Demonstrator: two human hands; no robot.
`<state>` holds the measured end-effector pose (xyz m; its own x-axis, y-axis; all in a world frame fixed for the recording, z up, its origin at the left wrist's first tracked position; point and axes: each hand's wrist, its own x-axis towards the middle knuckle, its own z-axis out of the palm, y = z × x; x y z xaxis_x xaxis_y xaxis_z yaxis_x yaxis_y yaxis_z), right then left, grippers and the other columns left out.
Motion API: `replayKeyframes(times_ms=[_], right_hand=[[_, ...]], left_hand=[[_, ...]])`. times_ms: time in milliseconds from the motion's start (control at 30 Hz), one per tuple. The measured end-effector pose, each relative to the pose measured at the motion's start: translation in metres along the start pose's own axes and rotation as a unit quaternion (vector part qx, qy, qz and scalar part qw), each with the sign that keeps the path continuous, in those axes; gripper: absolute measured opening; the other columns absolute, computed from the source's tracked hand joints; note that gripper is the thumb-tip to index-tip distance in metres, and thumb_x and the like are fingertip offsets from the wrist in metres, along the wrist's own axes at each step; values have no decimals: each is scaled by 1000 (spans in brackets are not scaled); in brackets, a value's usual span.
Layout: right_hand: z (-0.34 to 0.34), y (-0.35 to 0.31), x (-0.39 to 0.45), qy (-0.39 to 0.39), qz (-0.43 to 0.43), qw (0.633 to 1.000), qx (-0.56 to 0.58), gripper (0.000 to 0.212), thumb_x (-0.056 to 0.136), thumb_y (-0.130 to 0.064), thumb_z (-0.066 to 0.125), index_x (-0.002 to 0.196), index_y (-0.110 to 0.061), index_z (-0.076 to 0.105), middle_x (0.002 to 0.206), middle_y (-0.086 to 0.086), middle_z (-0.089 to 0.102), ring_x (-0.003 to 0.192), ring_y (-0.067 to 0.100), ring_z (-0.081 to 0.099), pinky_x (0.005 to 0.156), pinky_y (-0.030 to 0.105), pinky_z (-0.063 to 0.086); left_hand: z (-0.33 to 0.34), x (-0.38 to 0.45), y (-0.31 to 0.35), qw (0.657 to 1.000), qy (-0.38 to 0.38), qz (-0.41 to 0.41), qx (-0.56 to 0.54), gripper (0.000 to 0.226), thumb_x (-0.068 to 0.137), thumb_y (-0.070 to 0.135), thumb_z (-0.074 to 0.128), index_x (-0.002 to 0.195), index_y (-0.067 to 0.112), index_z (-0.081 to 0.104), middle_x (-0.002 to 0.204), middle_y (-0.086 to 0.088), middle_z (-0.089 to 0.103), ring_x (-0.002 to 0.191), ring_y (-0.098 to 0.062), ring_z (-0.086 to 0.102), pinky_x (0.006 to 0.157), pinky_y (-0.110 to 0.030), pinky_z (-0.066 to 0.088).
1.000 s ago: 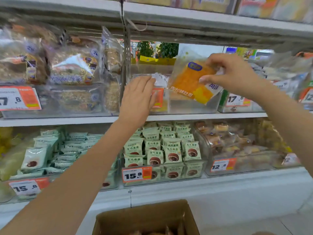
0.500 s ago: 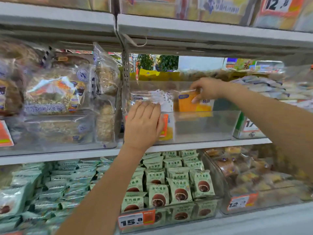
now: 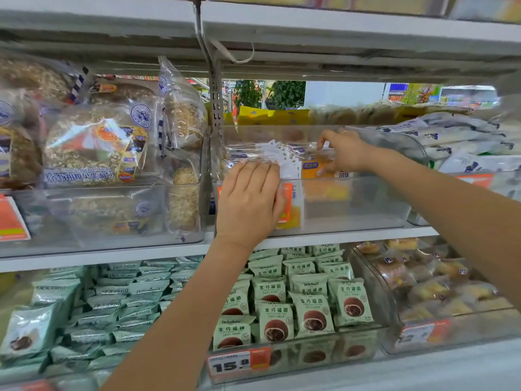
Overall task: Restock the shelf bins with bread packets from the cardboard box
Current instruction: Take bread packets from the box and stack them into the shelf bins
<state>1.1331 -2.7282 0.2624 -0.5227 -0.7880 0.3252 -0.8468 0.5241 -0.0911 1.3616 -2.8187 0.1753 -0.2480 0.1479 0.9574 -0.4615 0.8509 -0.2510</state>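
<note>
- The orange bread packet [image 3: 318, 167] is pinched by the right hand [image 3: 342, 153] and has been lowered deeper into the clear shelf bin [image 3: 352, 204] than half a second ago, beside the upright packets [image 3: 279, 156].
- The left hand [image 3: 249, 201] remains pressed flat, fingers together, against the bin front, covering its orange price tag [image 3: 287, 203].
- The view has shifted slightly nearer the shelf.

The packet [image 3: 318, 167] pinched in the right hand [image 3: 342, 150] was orange with a blue logo; the bin [image 3: 352, 204] beneath that grip was clear. Below it, green packets [image 3: 311, 311] showed brown buns; the price tag [image 3: 239, 362] was white and orange.
</note>
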Motion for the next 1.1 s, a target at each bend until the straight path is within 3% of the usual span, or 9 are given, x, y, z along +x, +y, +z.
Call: replayKeyframes(times_ms=[100, 233, 333, 467, 567, 700, 800, 967, 1100], right_hand=[[-14, -5, -16, 49, 11, 998, 36, 59, 72, -44, 77, 118, -24, 48, 122, 10, 48, 119, 32, 38, 97, 40, 35], [-19, -21, -72, 238, -16, 966, 94, 25, 90, -24, 57, 113, -18, 53, 118, 11, 53, 114, 32, 44, 85, 35, 33], [1, -43, -142, 355, -47, 924, 136, 21, 87, -7, 45, 106, -8, 55, 108, 13, 55, 103, 29, 47, 81, 30, 31], [67, -68, -241, 384, -59, 908, 159, 22, 78, 7, 44, 92, -4, 58, 94, 13, 56, 92, 26, 46, 76, 29, 30], [134, -79, -299, 292, -62, 938, 177, 25, 79, 1, 38, 91, -4, 59, 95, 11, 57, 90, 22, 47, 77, 27, 33], [214, -87, -360, 122, -46, 975, 181, 25, 80, -4, 37, 91, -12, 58, 93, 4, 57, 84, 21, 48, 70, 31, 38], [262, -94, -402, -49, -11, 983, 176, 24, 86, -3, 46, 98, -20, 56, 97, -8, 52, 92, 14, 49, 75, 30, 37], [325, -110, -443, -375, 55, 913, 153, 37, 96, -20, 48, 132, -20, 41, 123, 3, 53, 108, 22, 54, 84, 36, 49], [365, -133, -453, -460, 91, 868, 163, 69, 93, -24, 57, 148, -15, 17, 133, 11, 48, 110, 25, 56, 86, 36, 51]], left_hand=[[-2, -1, 0, 1000, -31, -1, -2, 43, 99, 26, 32, 112, 5, 68, 112, -9, 68, 107, -25, 63, 104, -37, 37], [-10, -4, 9, 996, -84, -31, 5, 48, 102, 26, 27, 135, 1, 49, 140, -15, 49, 132, -28, 44, 114, -40, 24], [-30, -22, 23, 991, -123, -45, -36, 51, 100, 26, 30, 144, -1, 32, 150, -16, 33, 141, -28, 29, 118, -42, 14], [-70, -101, 45, 974, -190, 37, -116, 52, 96, 18, 33, 146, 1, 29, 153, -13, 29, 143, -24, 23, 118, -42, 14], [-95, -172, 59, 947, -271, 85, -152, 48, 96, 19, 34, 139, 0, 43, 145, -14, 43, 137, -26, 33, 117, -41, 19], [-124, -255, 73, 897, -399, 47, -185, 42, 85, 16, 42, 120, 2, 60, 118, -14, 63, 112, -31, 56, 99, -41, 40], [-153, -301, 81, 802, -569, -18, -180, 40, 89, 12, 47, 128, 10, 50, 125, -8, 56, 116, -27, 51, 97, -38, 40], [-196, -377, 90, 673, -709, -153, -145, 30, 95, 20, 44, 125, 19, 45, 125, -2, 54, 114, -22, 48, 89, -35, 41], [-222, -414, 97, 579, -772, -230, -123, 20, 94, 23, 47, 113, 18, 50, 119, -6, 56, 109, -25, 54, 87, -37, 47]])
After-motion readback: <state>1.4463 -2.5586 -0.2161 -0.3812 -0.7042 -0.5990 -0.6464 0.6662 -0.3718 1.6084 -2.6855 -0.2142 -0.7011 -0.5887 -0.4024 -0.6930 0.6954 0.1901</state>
